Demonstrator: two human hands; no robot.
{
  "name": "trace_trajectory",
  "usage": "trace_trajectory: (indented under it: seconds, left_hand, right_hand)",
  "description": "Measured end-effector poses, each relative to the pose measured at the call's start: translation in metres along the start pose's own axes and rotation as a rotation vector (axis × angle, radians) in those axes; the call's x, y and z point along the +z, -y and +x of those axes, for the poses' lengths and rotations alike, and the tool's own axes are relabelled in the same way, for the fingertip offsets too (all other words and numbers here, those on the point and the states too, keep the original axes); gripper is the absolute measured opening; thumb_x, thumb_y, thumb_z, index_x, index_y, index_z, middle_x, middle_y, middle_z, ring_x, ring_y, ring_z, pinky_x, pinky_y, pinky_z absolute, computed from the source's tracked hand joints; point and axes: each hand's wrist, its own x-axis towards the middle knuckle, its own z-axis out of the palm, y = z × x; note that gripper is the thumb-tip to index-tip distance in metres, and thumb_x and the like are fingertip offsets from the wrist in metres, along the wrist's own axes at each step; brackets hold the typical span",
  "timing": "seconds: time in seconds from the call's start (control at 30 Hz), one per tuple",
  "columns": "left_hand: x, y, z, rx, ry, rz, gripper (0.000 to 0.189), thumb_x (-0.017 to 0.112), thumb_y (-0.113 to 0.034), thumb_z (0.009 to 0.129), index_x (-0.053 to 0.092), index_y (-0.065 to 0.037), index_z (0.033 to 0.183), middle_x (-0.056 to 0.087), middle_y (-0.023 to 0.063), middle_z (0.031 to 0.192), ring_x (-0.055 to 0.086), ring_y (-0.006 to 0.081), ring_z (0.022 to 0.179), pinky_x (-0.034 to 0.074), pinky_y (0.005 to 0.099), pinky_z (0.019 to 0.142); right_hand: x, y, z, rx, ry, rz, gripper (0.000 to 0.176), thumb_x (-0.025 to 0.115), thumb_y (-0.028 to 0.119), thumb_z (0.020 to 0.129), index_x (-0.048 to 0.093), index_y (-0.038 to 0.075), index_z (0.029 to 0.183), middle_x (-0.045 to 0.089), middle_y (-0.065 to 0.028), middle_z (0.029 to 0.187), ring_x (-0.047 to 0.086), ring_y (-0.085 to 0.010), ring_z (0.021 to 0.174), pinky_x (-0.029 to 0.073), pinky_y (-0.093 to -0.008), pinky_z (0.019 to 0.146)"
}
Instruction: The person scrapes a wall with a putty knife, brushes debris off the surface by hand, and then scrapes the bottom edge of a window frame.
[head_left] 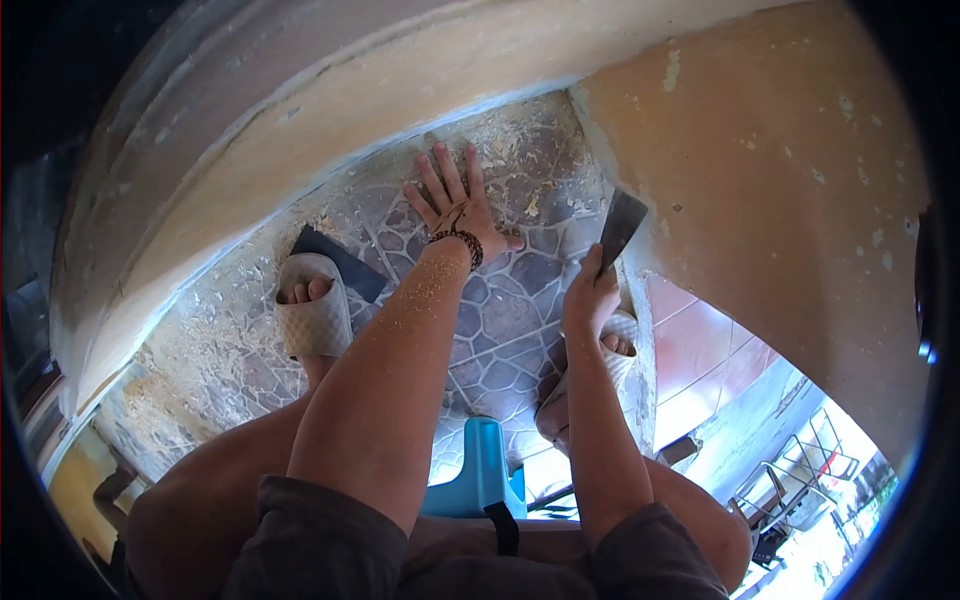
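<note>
My left hand point(458, 205) is open, its fingers spread, palm down at the stone-patterned floor point(510, 310) close to the foot of the wall. A beaded bracelet point(460, 242) circles that wrist, and yellowish flakes cling to the forearm. In my right hand point(590, 298), fingers closed round it, is a scraper point(622, 222) with a wide dark flat blade. The blade points up towards the corner of the painted wall; whether it touches cannot be made out. A dark flat rectangular piece point(345, 262) lies on the floor beside my left sandal point(315, 325).
Peeling painted walls rise ahead point(400, 100) and on the right point(760, 180). Paint flakes point(535, 185) litter the floor along the wall. A blue plastic stool point(482, 465) stands between my legs. Reddish tiles point(690, 340) and metal-framed furniture point(800, 480) are at the lower right.
</note>
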Motion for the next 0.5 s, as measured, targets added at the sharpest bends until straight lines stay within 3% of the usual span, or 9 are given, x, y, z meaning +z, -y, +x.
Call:
trace_trajectory:
  seconds: [0.1,0.2,0.3,0.33,0.47,0.5]
  left_hand:
    - [-0.003,-0.002,0.000,-0.026,0.023,-0.001,0.136,0.075,-0.059,0.058,-0.023,-0.009,0.138,-0.027,0.0263,0.141,-0.027,0.0450,0.129,-0.009,0.0620,0.101]
    - [-0.004,-0.002,-0.002,-0.015,0.026,0.002,0.136,0.075,-0.059,0.058,-0.023,-0.009,0.138,-0.027,0.0264,0.141,-0.026,0.0451,0.129,-0.010,0.0622,0.101]
    - [-0.003,-0.002,0.001,-0.022,0.042,0.012,0.136,0.075,-0.058,0.058,-0.023,-0.010,0.138,-0.027,0.0266,0.141,-0.026,0.0454,0.128,-0.009,0.0623,0.101]
    - [-0.003,-0.002,0.001,-0.015,0.035,-0.002,0.135,0.075,-0.058,0.058,-0.023,-0.010,0.138,-0.027,0.0266,0.140,-0.026,0.0456,0.128,-0.009,0.0625,0.101]
    - [-0.003,0.000,0.003,-0.011,0.022,-0.010,0.135,0.075,-0.058,0.058,-0.023,-0.010,0.138,-0.028,0.0262,0.140,-0.027,0.0456,0.128,-0.009,0.0625,0.101]
    - [-0.002,0.000,0.000,-0.007,0.032,0.002,0.135,0.075,-0.058,0.058,-0.023,-0.010,0.138,-0.028,0.0259,0.140,-0.027,0.0455,0.128,-0.009,0.0624,0.101]
  right_hand:
    - [-0.007,0.003,0.013,-0.207,-0.076,0.147,0.038,0.049,0.032,0.090,0.062,-0.004,0.087,0.061,-0.0249,0.073,0.061,-0.0413,0.069,0.046,-0.0457,0.058]
    - [-0.005,0.029,0.030,-0.221,-0.024,0.087,0.035,0.050,0.030,0.090,0.062,-0.003,0.089,0.061,-0.0236,0.072,0.061,-0.0407,0.069,0.046,-0.0452,0.057]
    - [-0.005,0.008,0.013,-0.217,-0.094,0.068,0.033,0.051,0.028,0.090,0.062,-0.003,0.090,0.062,-0.0221,0.070,0.061,-0.0389,0.067,0.046,-0.0438,0.057]
    - [-0.010,0.000,0.001,-0.133,-0.055,0.094,0.034,0.052,0.028,0.090,0.062,-0.004,0.087,0.061,-0.0220,0.069,0.061,-0.0380,0.065,0.046,-0.0426,0.056]
    - [-0.007,0.008,0.013,-0.131,-0.037,0.110,0.038,0.052,0.030,0.090,0.062,-0.005,0.080,0.060,-0.0219,0.065,0.060,-0.0374,0.060,0.045,-0.0422,0.054]
    - [-0.008,0.019,0.018,-0.129,0.006,0.074,0.044,0.049,0.035,0.091,0.062,-0.006,0.084,0.063,-0.0208,0.069,0.063,-0.0332,0.065,0.046,-0.0407,0.060]
